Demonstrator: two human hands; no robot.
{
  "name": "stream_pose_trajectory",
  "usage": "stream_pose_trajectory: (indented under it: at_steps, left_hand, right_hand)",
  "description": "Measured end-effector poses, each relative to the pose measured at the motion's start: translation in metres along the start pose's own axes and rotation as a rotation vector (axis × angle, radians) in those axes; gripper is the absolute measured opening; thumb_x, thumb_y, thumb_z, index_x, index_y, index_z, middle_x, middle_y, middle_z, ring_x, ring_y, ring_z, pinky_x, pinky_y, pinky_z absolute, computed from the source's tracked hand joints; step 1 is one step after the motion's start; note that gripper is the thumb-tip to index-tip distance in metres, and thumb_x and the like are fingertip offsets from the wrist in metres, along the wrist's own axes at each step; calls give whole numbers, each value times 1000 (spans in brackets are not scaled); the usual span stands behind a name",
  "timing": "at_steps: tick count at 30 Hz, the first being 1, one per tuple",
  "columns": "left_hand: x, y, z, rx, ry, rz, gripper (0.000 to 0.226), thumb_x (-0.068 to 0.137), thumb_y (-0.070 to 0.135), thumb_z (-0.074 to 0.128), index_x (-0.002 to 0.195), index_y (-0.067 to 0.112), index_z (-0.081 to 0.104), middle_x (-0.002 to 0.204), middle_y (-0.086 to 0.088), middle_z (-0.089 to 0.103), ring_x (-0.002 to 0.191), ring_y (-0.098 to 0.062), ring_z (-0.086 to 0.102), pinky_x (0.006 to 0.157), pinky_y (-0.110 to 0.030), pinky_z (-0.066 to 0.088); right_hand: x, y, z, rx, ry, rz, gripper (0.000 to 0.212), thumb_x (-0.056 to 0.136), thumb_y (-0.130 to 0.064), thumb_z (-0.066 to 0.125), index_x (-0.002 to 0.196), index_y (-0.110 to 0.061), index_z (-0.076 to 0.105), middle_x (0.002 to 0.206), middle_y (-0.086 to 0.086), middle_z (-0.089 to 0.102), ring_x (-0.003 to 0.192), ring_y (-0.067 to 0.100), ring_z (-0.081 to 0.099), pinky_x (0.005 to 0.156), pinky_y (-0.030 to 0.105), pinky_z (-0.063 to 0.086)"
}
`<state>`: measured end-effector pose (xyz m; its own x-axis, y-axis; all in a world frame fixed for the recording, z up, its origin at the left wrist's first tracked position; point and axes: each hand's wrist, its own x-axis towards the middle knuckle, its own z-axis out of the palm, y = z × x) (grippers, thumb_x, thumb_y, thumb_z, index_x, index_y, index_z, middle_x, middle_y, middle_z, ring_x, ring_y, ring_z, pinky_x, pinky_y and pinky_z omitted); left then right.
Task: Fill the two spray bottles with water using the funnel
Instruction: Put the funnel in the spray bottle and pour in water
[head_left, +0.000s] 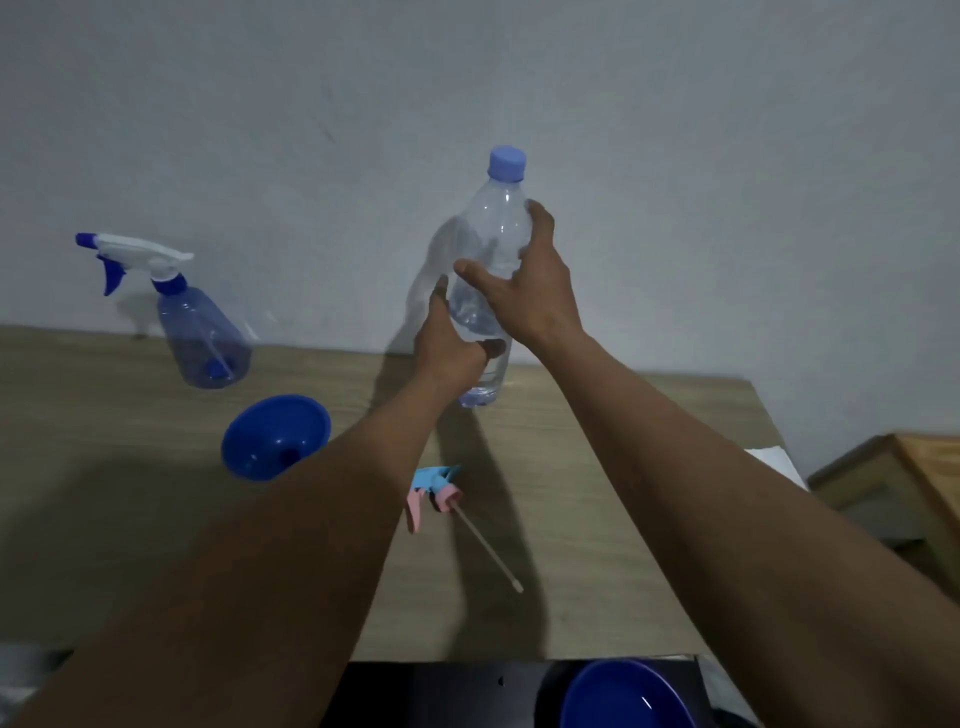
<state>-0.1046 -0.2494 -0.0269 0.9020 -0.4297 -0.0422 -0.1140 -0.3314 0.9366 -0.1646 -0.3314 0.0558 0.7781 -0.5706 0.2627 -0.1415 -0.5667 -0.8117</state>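
Note:
A clear water bottle (493, 234) with a blue cap stands at the back of the wooden table (597, 493). My left hand (449, 348) grips its lower body and my right hand (519, 280) wraps round its upper part. A blue spray bottle (202, 332) with a white-and-blue trigger head stands at the back left. A blue funnel (275, 436) lies on its side left of my left forearm. A detached pink-and-blue spray head (439, 491) with its dip tube lies between my forearms. The second spray bottle's body is out of sight.
A grey wall rises right behind the table. A blue bowl-like rim (628, 696) sits on a dark surface at the bottom edge. A lower wooden piece of furniture (904, 483) stands to the right beyond the table's edge.

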Motion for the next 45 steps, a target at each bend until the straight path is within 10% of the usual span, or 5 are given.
stream_pose_trajectory:
  at_steps: [21, 25, 35, 39, 45]
  left_hand:
    - [-144, 21, -9, 52, -57, 87, 88, 64, 57, 78, 139, 43, 36, 131, 4, 60, 114, -18, 59, 92, -43, 54]
    - [-155, 17, -24, 67, -117, 80, 76, 61, 60, 81, 126, 38, 48, 118, 5, 64, 100, -13, 65, 87, -42, 57]
    - [-156, 32, -51, -46, -277, 59, 67, 63, 16, 90, 123, 23, 59, 114, 7, 69, 106, -14, 66, 87, -27, 53]
    - [-161, 36, -54, -35, -313, 69, 65, 69, 20, 88, 127, 24, 58, 114, 11, 66, 98, -2, 62, 74, -10, 44]
    - [-160, 35, -55, -55, -339, 49, 64, 69, 17, 87, 125, 26, 57, 109, 15, 64, 92, 6, 58, 70, -9, 41]
  right_hand:
    - [-98, -11, -77, 74, -121, 100, 73, 76, -25, 74, 139, -36, 38, 116, -2, 60, 103, 17, 66, 85, 33, 54]
    - [-120, -15, -84, 186, -180, 132, 65, 78, -10, 71, 134, -29, 45, 117, 3, 60, 95, 12, 64, 73, 15, 52]
    - [-126, -41, -93, 231, -338, 154, 78, 74, -32, 86, 139, -31, 43, 127, 3, 59, 115, 15, 62, 87, 26, 50]
    - [-127, -67, -97, 99, -154, 44, 43, 88, -58, 67, 118, -32, 49, 114, -6, 68, 104, 9, 65, 86, 30, 51]
    - [-125, -74, -100, 98, -122, 3, 20, 96, -35, 65, 107, -18, 62, 105, -7, 68, 89, 2, 66, 82, 26, 52]
